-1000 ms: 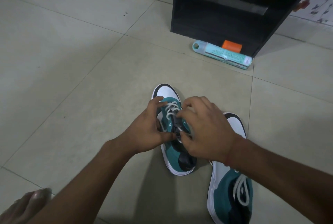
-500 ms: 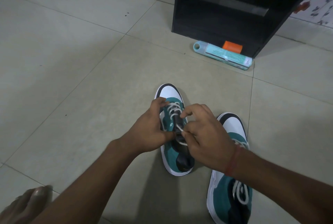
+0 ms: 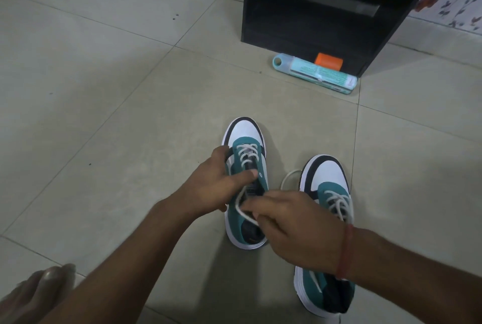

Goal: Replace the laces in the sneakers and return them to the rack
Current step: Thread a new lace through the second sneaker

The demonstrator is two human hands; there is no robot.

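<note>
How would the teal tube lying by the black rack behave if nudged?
The teal tube looks round and lies on its side on smooth floor tile, so it would probably roll. The black rack and an orange object behind would likely stop it rolling away.

The pale grey floor tiles (image 3: 109, 120) look glazed and smooth, with a dull sheen and thin grout lines. The white, teal and black sneaker on the left (image 3: 245, 185) has smooth, leather-like white toe panels, softer matt teal panels and a rubbery white sole. Its flat white lace (image 3: 242, 209) looks like woven cloth. The matching sneaker on the right (image 3: 326, 185) has the same finishes. The tall black rack (image 3: 313, 3) seems a matt laminated board. The long teal packet (image 3: 318, 73) looks like glossy plastic with a printed paper label.
</note>
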